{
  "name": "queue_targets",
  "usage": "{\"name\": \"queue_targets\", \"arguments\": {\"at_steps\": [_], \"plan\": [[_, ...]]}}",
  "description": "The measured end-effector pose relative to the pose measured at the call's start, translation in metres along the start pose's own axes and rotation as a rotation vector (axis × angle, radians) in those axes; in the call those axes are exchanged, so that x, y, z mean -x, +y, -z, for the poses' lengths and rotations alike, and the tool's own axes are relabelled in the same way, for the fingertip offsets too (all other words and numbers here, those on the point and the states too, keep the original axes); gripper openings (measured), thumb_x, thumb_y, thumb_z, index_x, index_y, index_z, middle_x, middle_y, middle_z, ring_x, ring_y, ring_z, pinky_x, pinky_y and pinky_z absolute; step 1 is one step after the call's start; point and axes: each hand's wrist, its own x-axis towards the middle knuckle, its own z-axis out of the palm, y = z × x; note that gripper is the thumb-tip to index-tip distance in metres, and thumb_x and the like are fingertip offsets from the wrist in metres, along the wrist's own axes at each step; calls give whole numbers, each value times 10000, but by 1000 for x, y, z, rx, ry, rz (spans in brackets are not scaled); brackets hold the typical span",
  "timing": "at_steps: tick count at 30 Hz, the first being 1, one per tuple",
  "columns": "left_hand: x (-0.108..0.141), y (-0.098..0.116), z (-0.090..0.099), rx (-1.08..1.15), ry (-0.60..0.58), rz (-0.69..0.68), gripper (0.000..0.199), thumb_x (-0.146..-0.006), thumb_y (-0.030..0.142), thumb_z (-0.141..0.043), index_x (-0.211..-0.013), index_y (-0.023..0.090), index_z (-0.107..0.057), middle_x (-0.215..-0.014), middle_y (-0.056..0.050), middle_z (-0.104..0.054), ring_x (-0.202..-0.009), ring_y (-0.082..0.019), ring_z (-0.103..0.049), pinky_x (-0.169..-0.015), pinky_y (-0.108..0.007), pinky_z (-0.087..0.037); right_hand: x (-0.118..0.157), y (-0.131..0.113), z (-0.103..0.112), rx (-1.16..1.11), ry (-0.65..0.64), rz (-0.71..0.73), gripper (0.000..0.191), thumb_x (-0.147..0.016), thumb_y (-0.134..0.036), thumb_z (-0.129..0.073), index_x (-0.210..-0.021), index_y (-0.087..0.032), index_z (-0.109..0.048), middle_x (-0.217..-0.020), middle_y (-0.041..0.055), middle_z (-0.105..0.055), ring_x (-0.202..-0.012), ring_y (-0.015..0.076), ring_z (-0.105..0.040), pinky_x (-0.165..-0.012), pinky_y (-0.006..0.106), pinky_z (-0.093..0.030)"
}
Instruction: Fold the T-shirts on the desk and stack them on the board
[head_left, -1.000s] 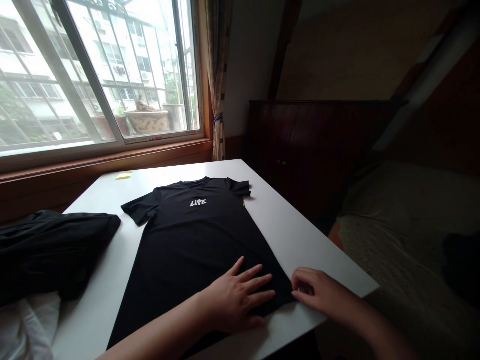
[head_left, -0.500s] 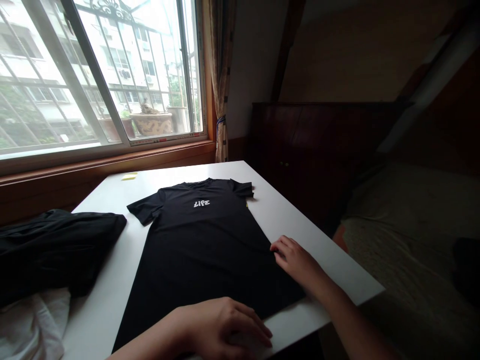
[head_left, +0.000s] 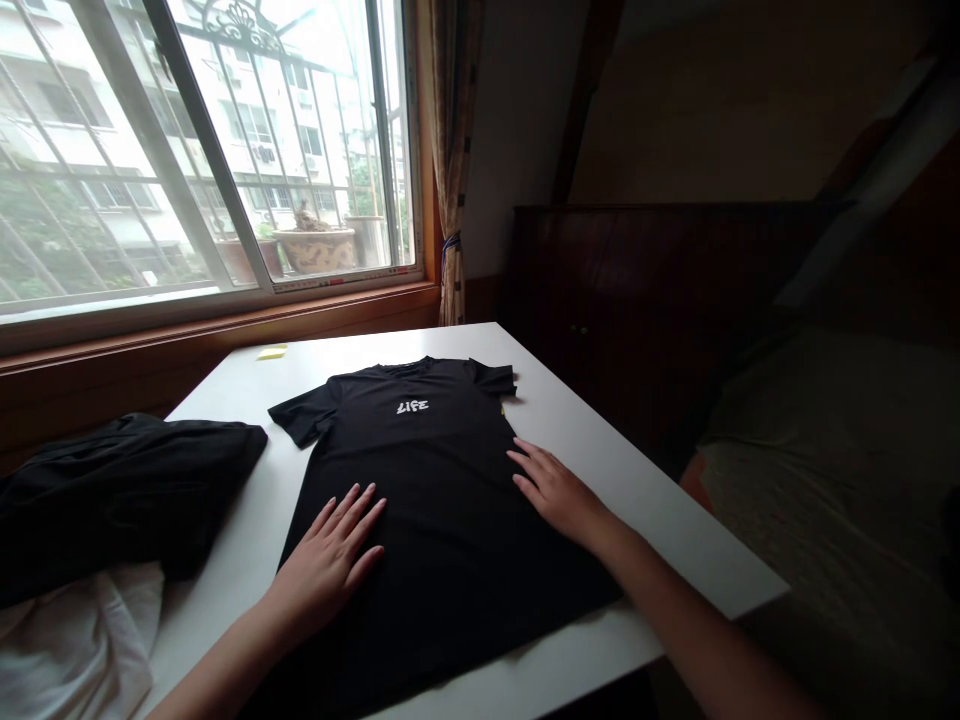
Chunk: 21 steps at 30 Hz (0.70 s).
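Observation:
A black T-shirt (head_left: 442,500) with a small white print on its chest lies spread flat, neck toward the window and hem toward me. On its left side rests my left hand (head_left: 330,550), palm down with the fingers stretched out. My right hand (head_left: 555,490) is at the shirt's right edge, fingers apart and fingertips on or just over the cloth. Nothing is gripped in either hand. Both sleeves stick out sideways at the far end.
The white table (head_left: 637,510) carries the shirt. At the left lies a heap of black cloth (head_left: 135,490), with white cloth (head_left: 90,640) in front of it. A yellow slip (head_left: 271,353) sits near the far edge. Beyond are a window (head_left: 300,150) and a tied curtain (head_left: 452,200).
My left hand has moved from the near hem up and left onto the shirt, its fingers now spread. My right hand has slid a little farther up the right edge and opened out.

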Motion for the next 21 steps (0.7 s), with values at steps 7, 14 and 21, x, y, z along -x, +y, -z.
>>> {"name": "queue_targets", "arguments": {"at_steps": [7, 14, 21], "plan": [[9, 18, 8, -69, 3, 15, 633, -1041, 547, -385, -1599, 364, -148, -1660, -14, -241, -1511, -287, -279, -1223, -549, -226, -69, -15, -34, 19, -281, -24, 782, -1013, -657, -275, -1594, -135, -290, -1683, 112, -162, -1550, 288, -141, -1256, 450, -167], [20, 34, 14, -77, -13, 64, 632, -1037, 580, -354, -1593, 396, -116, -1666, -2, -220, -1524, -310, -230, -1212, -651, -67, -65, -13, -40, 62, -276, 10, 722, -1016, -652, -248, -1593, -221, -307, -1684, 53, -179, -1554, 255, -133, -1260, 449, -115], [37, 57, 24, -131, 24, -12, 657, -1027, 587, -385, -1599, 365, -151, -1658, -26, -248, -1524, -287, -235, -1224, -600, 48, -38, -18, -34, 79, -242, 30, 681, -1021, -644, -255, -1589, -274, -313, -1680, 38, -197, -1554, 256, -132, -1254, 487, -133]]}}
